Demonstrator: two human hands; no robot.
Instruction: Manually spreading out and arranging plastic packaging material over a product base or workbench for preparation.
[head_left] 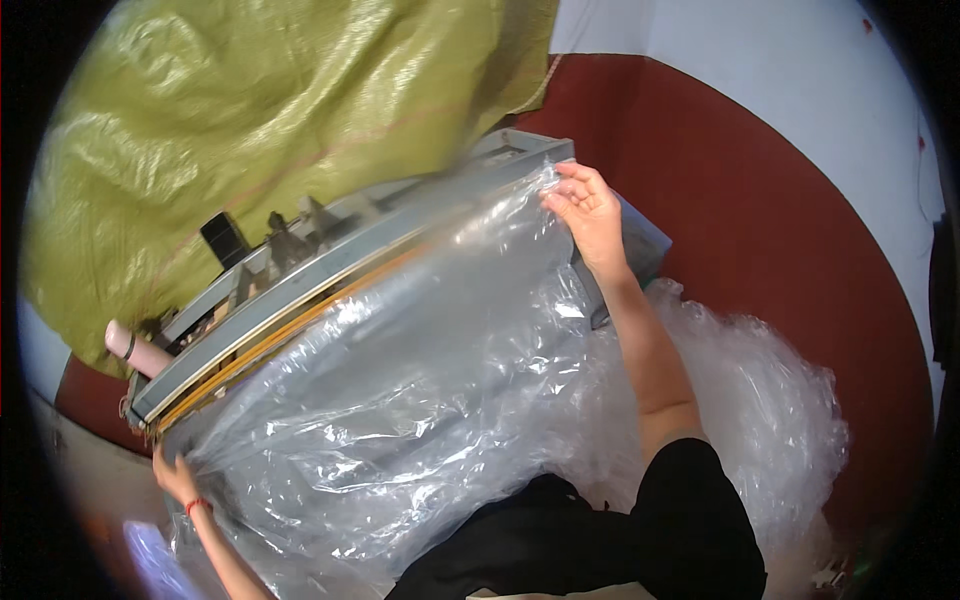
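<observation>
Right hand [585, 210], arm extended toward one o'clock, pinches the upper corner of the clear plastic sheet [400, 400] against the grey metal sealing bar [330, 270]. Left hand [178, 478], at eight o'clock, fingers closed on the sheet's lower corner. Sheet is glossy, crinkled, spread taut across centre; woven yellow-green sack [260, 120] lies behind at eleven o'clock.

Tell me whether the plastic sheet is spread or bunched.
Spread: the plastic sheet is stretched between left hand and right hand along the grey machine bar.
</observation>
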